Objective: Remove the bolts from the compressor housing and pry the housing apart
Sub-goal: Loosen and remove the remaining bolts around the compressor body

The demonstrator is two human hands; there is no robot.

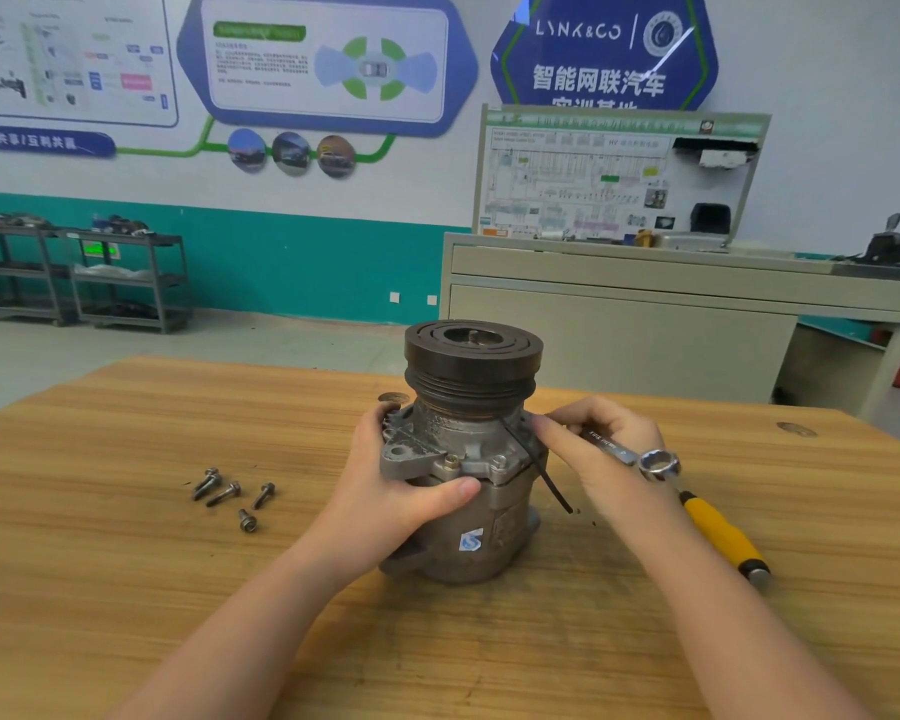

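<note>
Okay, my left hand (pixel 411 491) grips the compressor (pixel 468 459) standing mid-bench (pixel 126 589); my right hand (pixel 598 459) holds a wrench (pixel 630 452) at its flange. One bolt (pixel 452 462) remains; a slipped wrench could round it or tip the unit.

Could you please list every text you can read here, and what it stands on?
"LYNK&CO": blue wall sign.
"智能网联汽车": same sign, below the brand.
"HV": wiring diagram board; its other print is too small.
Wrench: engraved, blurred.
Compressor sticker: unreadable.
Wall posters: too blurred.
</note>
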